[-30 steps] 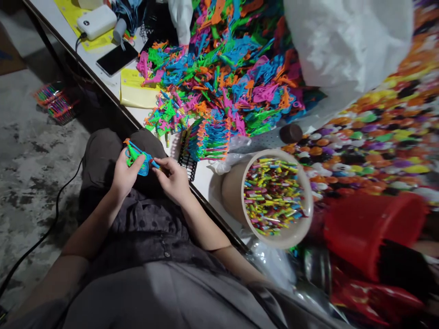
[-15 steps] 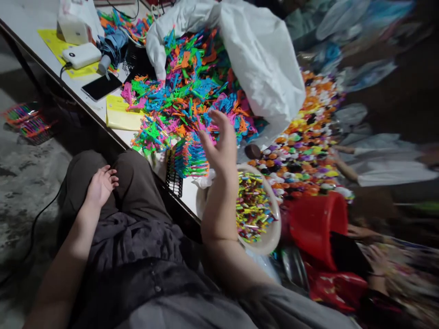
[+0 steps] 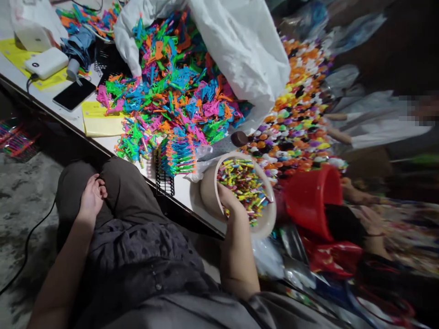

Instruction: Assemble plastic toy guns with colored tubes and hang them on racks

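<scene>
On my lap rests my left hand (image 3: pixel 92 195), its fingers loosely bent with small gaps between them and nothing seen in it. My right hand (image 3: pixel 230 199) reaches over the near rim into a cream plastic bucket (image 3: pixel 210 187). Inside the bucket are many small yellow, red and blue stick-like pieces (image 3: pixel 245 183). My right fingertips are down among these pieces and hidden, so a hold cannot be made out. Beside the bucket, a row of stacked coloured plastic pieces (image 3: pixel 178 155) stands at a black wire-grid basket (image 3: pixel 165 183) on the table edge.
Bright plastic pieces (image 3: pixel 178 87) spill from a white sack (image 3: pixel 240 50) across the table. A phone (image 3: pixel 74 94), white power bank (image 3: pixel 47 62) and yellow paper (image 3: pixel 103 123) lie left. Rightward are multicoloured round pieces (image 3: pixel 295 109), a red bucket (image 3: pixel 308 196) and another person's hands (image 3: pixel 370 219).
My right hand has moved from above the heap of plastic pieces down and right into the cream bucket. My left hand stays on my lap, its fingers more bent. The view has shifted slightly.
</scene>
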### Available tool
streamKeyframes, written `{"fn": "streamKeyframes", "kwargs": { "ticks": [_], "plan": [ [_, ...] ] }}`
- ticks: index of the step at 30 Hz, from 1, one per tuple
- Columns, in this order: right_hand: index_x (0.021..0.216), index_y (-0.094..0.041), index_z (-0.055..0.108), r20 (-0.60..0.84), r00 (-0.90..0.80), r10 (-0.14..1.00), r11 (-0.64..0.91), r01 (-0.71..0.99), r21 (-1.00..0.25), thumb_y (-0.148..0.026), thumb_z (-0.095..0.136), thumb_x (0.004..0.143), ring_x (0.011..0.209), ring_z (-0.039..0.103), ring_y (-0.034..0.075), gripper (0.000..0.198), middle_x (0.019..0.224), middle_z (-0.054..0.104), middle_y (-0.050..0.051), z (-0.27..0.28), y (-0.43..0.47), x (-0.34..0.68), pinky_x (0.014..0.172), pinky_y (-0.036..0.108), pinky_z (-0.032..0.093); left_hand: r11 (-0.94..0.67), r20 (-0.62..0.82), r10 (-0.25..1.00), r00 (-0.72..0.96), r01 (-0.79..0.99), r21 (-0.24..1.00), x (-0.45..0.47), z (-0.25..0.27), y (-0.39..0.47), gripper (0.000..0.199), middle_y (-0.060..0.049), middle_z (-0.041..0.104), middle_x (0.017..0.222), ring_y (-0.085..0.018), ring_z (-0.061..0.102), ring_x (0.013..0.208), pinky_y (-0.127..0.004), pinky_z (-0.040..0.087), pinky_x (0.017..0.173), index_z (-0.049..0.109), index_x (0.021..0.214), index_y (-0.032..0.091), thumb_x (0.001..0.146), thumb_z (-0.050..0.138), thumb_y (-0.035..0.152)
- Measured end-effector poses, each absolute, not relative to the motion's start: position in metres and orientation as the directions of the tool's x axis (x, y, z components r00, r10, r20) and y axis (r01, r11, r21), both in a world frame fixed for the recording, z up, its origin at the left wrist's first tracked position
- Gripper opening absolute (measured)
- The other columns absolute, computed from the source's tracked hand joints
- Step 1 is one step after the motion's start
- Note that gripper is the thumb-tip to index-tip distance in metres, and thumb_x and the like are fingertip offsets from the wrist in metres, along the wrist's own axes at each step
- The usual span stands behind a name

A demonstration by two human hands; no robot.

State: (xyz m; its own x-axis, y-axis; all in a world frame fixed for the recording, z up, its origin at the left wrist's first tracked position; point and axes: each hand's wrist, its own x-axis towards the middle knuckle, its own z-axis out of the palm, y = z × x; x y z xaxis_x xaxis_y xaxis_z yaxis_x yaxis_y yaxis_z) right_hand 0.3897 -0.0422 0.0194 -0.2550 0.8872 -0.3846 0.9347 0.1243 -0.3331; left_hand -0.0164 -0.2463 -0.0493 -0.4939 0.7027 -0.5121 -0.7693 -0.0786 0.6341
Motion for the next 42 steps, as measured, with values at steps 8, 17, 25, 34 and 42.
{"fn": "streamKeyframes", "kwargs": {
  "ticks": [8,17,25,34,42],
  "plan": [
    [0.084,-0.012,0.065,-0.397,-0.243,0.885,0.050,0.898,-0.438,-0.013,0.052,0.064,0.075,0.062,0.018,0.024,0.085,0.070,0.009,0.020,-0.026,0.397,0.070,0.027,0.048,-0.088,-0.484,0.694,-0.533,-0.729,0.678,-0.019,-0.043,-0.246,0.018,0.005,0.054,0.070,-0.006,0.047,0.047,-0.017,0.035,0.040,0.053,0.094,0.022,0.078,0.056,0.028],
    [0.091,-0.017,0.053,0.141,0.065,0.988,0.069,0.626,-0.777,-0.032,0.049,0.078,0.066,0.057,0.014,0.020,0.082,0.062,0.006,0.071,0.001,0.374,0.061,0.028,0.048,-0.070,-0.494,0.694,-0.524,-0.732,0.678,-0.021,-0.042,-0.241,0.015,0.006,0.051,0.067,-0.005,0.044,0.042,-0.016,0.032,0.036,0.052,0.095,0.020,0.080,0.054,0.025],
    [0.096,-0.019,0.054,0.169,-0.510,0.843,0.524,0.709,-0.472,-0.010,0.065,0.061,0.112,0.048,0.023,0.038,0.116,0.054,0.011,0.058,0.119,0.263,0.102,0.041,0.040,-0.113,-0.445,0.694,-0.567,-0.695,0.710,-0.018,-0.053,-0.245,0.015,0.003,0.055,0.066,-0.008,0.047,0.042,-0.018,0.033,0.035,0.052,0.094,0.021,0.080,0.049,0.025],
    [0.100,-0.012,0.057,0.144,-0.498,0.855,0.517,0.800,-0.304,-0.013,0.055,0.068,0.090,0.057,0.022,0.032,0.092,0.064,0.009,0.035,0.161,0.234,0.089,0.040,0.046,-0.209,-0.342,0.697,-0.630,-0.634,0.745,-0.010,-0.067,-0.254,0.014,0.001,0.062,0.072,-0.010,0.053,0.047,-0.021,0.043,0.038,0.056,0.091,0.021,0.080,0.048,0.020],
    [0.107,-0.021,0.057,0.608,-0.519,0.601,0.779,0.553,-0.296,-0.035,0.041,0.089,0.110,0.055,0.025,0.027,0.105,0.059,0.008,0.130,0.058,0.234,0.097,0.051,0.043,-0.113,-0.303,0.806,-0.508,-0.635,0.764,-0.003,-0.034,-0.253,0.020,0.001,0.064,0.070,-0.013,0.056,0.051,-0.024,0.047,0.041,0.059,0.093,0.023,0.076,0.057,0.034]
  ]
}}
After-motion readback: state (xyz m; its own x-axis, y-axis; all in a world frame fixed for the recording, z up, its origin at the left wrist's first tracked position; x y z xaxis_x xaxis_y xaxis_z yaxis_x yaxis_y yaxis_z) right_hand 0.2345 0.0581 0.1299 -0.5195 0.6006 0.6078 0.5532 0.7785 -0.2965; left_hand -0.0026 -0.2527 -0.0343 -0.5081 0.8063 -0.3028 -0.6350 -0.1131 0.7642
